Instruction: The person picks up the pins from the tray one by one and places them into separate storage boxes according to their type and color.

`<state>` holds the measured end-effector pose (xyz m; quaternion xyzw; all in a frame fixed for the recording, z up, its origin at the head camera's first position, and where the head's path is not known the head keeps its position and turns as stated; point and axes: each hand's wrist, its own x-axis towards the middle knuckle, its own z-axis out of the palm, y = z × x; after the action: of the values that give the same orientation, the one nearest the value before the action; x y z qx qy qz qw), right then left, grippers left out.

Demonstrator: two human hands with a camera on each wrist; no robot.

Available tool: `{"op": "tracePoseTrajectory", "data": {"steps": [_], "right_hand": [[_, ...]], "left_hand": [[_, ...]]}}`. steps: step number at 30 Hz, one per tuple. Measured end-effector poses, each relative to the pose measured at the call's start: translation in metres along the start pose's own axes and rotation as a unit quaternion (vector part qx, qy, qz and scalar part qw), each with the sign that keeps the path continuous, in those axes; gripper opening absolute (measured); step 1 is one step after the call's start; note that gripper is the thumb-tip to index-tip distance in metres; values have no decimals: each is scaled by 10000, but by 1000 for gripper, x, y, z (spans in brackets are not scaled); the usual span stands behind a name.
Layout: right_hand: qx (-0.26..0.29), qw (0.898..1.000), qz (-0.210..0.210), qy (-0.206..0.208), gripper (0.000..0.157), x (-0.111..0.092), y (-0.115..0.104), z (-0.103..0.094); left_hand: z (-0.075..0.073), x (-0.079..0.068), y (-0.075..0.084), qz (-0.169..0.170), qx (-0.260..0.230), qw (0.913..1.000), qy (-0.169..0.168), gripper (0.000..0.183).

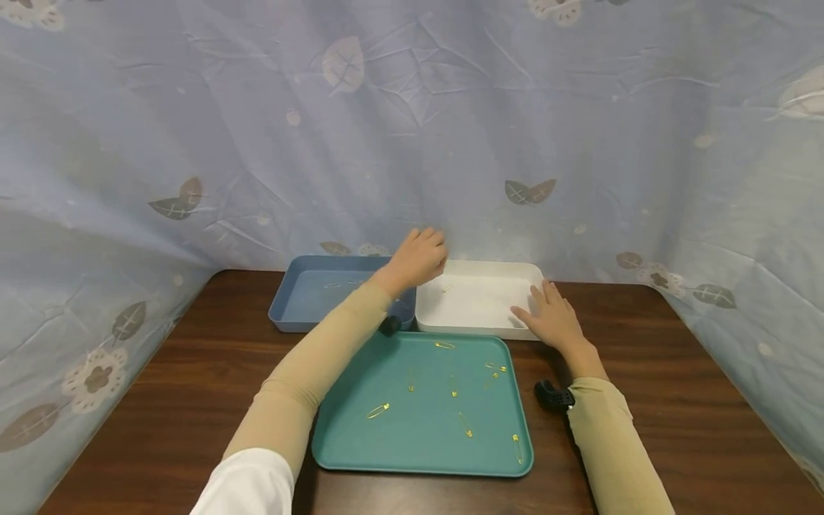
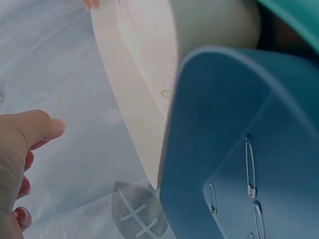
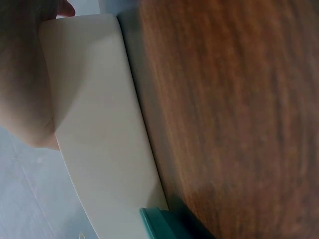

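My left hand (image 1: 418,257) hovers over the left end of the white tray (image 1: 430,323). Its fingers are curled, with the thumb laid across them in the left wrist view. A tiny gold speck (image 2: 62,101) shows just off the thumb tip; I cannot tell whether the hand pinches anything. One gold safety pin (image 2: 166,93) appears in the white tray. My right hand (image 1: 553,318) rests at that tray's right end, fingers extended and spread, thumb over the rim. In the right wrist view it lies along the tray's outer wall (image 3: 104,124).
A blue tray (image 1: 286,304) left of the white one holds several silver safety pins (image 2: 250,169). In front, a teal tray (image 1: 412,458) carries several scattered gold safety pins (image 1: 378,410). A brown wooden table (image 1: 161,400) bears them all, with a patterned curtain (image 1: 412,143) behind.
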<state>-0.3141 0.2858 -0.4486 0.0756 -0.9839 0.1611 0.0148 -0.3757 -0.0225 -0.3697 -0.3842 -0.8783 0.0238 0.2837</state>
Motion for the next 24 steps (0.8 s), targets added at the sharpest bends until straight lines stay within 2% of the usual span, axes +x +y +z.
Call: {"op": "tracePoseTrajectory", "data": {"steps": [5, 12, 19, 24], "right_hand": [[-118, 9999, -13, 15, 85, 1, 0, 0], [-93, 10000, 17, 14, 85, 1, 3, 1], [-62, 10000, 2, 78, 84, -1, 2, 0], [43, 9999, -14, 138, 83, -1, -1, -1]], "left_hand": [[7, 13, 1, -3, -185, 9995, -271, 13], [12, 30, 5, 87, -186, 9993, -311, 16], [19, 47, 13, -62, -182, 9972, -720, 15], [21, 57, 19, -128, -95, 9964, -830, 17]]}}
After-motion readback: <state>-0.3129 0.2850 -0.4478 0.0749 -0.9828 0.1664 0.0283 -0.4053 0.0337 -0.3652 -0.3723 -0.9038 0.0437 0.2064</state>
